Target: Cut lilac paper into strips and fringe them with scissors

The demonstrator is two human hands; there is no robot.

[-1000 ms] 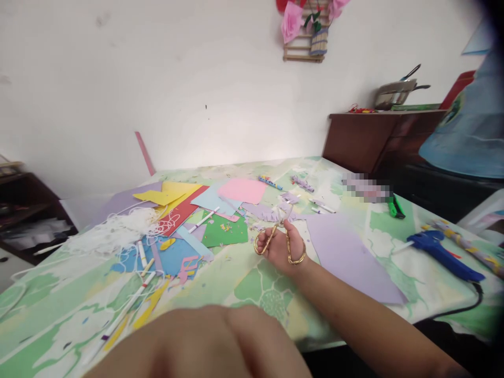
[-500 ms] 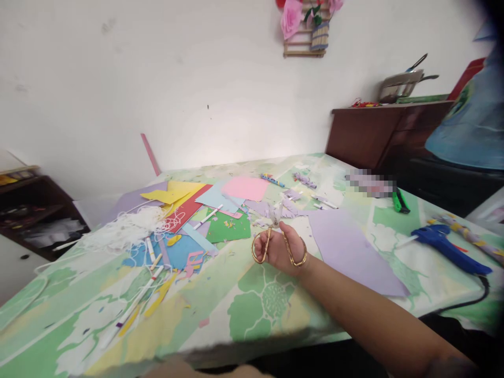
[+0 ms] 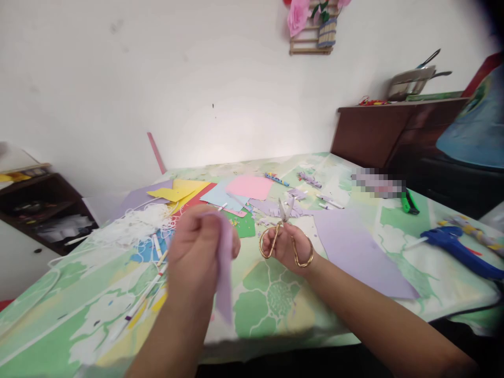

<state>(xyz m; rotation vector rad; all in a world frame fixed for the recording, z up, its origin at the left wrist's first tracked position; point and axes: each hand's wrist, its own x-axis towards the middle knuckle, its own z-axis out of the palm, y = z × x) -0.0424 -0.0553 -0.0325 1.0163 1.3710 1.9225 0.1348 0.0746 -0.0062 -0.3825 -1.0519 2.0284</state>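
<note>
Closed around a strip of light purple paper, my left hand is raised over the front of the table; the strip hangs down from its fingers and looks folded. My right hand holds gold-handled scissors, its fingers in and around the loops, with the blades pointing away from me and a little apart. Beyond the blades lie cut purple paper scraps. A large light purple sheet rests on the table to the right of my right hand.
White string lies tangled at the left, near yellow paper and pink paper. A blue glue gun and a green box cutter are on the right. A brown cabinet stands beyond the table.
My left hand has come up from the bottom edge into view with the purple paper strip. My right hand still holds the scissors in nearly the same place. The view has shifted slightly.
</note>
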